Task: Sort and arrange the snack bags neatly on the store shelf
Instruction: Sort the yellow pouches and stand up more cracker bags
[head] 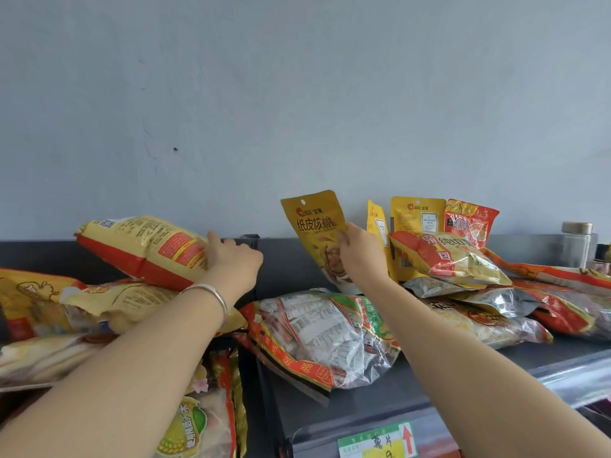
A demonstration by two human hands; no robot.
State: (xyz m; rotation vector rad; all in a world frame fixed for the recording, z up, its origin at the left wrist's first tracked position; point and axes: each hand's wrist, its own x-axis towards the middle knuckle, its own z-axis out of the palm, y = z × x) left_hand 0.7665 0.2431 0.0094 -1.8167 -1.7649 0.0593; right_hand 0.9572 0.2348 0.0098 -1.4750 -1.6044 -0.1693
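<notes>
**Both hands hold snack bags over a crowded shelf**

Head camera: The left hand, with a silver bracelet on its wrist, grasps the right end of a large yellow-and-red snack bag. The thumb lies on top of the bag, which is raised and tilted with its far end higher. It sits above a pile of yellow bags at the left of the dark grey shelf.

The right hand pinches a mustard-yellow walnut pouch by its right edge. It holds the pouch upright, leaning slightly left, in front of the blue-grey wall and over the middle of the shelf.

Below the pouch lies a clear bag with a red-and-gold border, filled with small wrapped packets and reaching toward the shelf's front edge. To the right of the hand, two more yellow pouches stand against the wall, and a red pouch stands just beside them. In front of these, a yellow-and-red bag rests on a heap of silver and red bags.

A glass jar with a metal lid stands at the far right by the wall. A green price label with a red arrow is fixed to the shelf's front. At lower left, a bag printed with corn sits on a lower level.
</notes>
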